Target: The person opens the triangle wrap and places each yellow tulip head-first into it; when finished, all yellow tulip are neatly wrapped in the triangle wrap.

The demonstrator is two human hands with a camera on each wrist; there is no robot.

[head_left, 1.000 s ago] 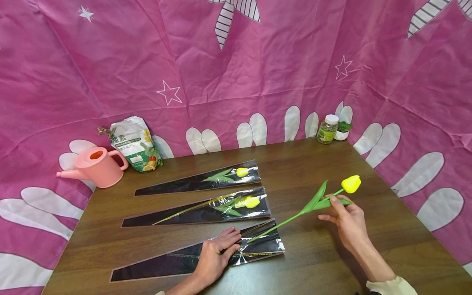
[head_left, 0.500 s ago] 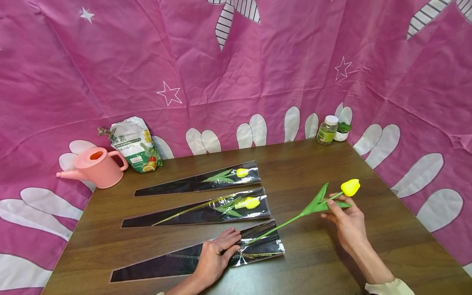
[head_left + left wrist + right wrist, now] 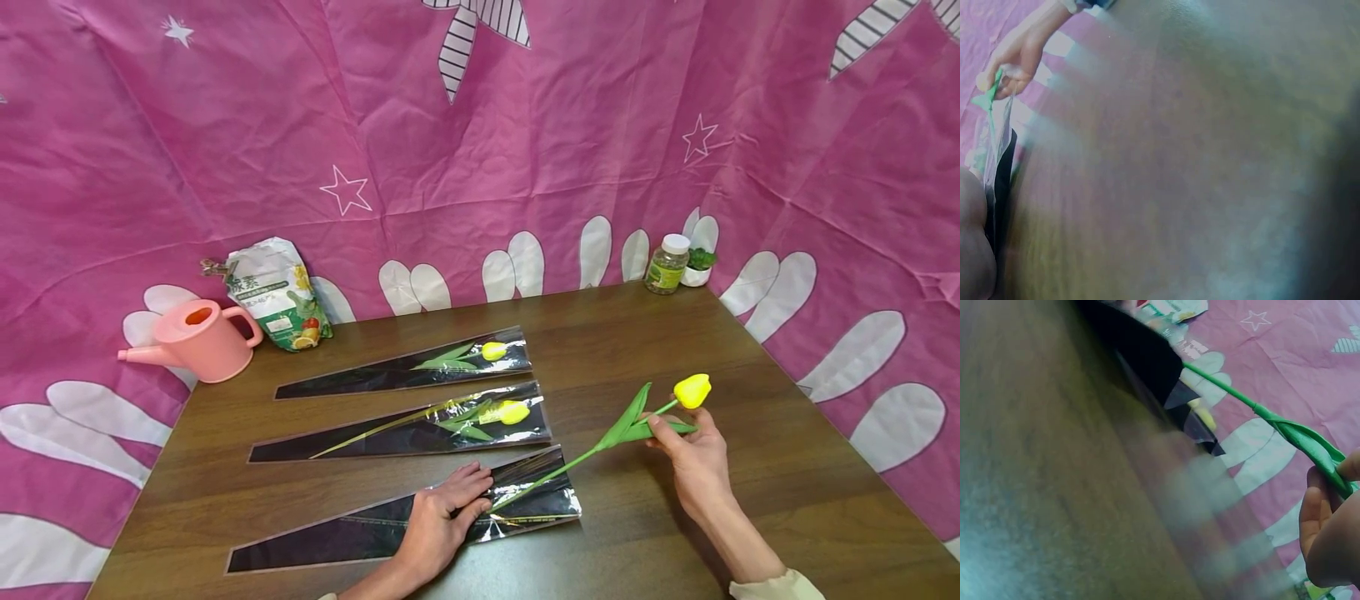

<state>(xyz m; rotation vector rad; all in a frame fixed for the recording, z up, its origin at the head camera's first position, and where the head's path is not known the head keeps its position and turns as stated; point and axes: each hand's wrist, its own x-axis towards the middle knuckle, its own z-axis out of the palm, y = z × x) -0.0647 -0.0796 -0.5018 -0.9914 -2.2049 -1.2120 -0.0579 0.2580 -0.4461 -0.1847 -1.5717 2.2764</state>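
Note:
My right hand (image 3: 702,471) pinches a yellow tulip (image 3: 692,392) just below its bloom, among the green leaves. The stem slants down to the left, across the wide end of the nearest black-and-clear flower sleeve (image 3: 322,535), and its lower end lies by my left thumb. On that sleeve my left hand (image 3: 442,512) rests with extended fingers, pressing it to the table. In the right wrist view the green stem (image 3: 1225,389) passes behind the sleeve's black edge (image 3: 1147,353). The left wrist view shows the right hand (image 3: 1019,53) above the sleeve's raised mouth.
Two more sleeves, a middle one (image 3: 285,451) and a far one (image 3: 322,385), each hold a yellow tulip. At the back left stand a pink watering can (image 3: 202,342) and a white-green bag (image 3: 277,292). A lidded jar (image 3: 666,265) and a small potted plant (image 3: 699,265) stand back right.
My right hand has moved left and slightly down with the tulip, so the stem reaches further over the near sleeve. The left hand stays in place on it.

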